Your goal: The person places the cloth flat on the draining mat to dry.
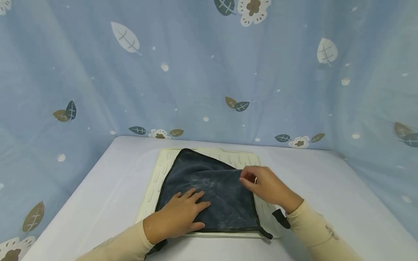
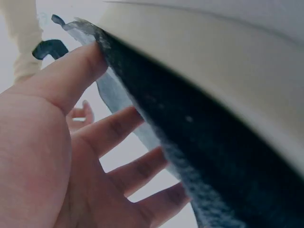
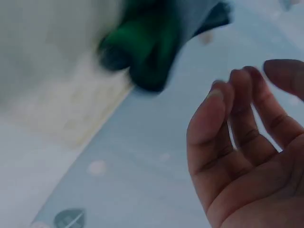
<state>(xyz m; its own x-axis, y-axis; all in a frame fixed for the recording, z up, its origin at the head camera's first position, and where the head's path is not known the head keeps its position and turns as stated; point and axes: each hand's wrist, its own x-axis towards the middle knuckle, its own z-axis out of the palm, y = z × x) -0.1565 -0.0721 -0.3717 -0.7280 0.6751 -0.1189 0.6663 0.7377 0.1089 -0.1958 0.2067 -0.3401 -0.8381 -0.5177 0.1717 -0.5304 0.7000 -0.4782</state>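
A dark blue-grey cloth with black edging lies over a cream ridged board, with part of it folded over. Its kind is not clear. My left hand rests on the lower left of the cloth, fingers spread. In the left wrist view the straight fingers of the left hand touch the cloth. My right hand is over the upper right edge of the cloth, fingers loosely curved. From the right wrist, nothing shows between thumb and fingers of that hand; a blurred dark green-and-black piece of fabric hangs apart from it.
Black strap ends stick out near the right wrist and at the cloth's lower right corner. The board sits on a white-covered table. A blue curtain printed with leaves and flowers surrounds the table's back and sides.
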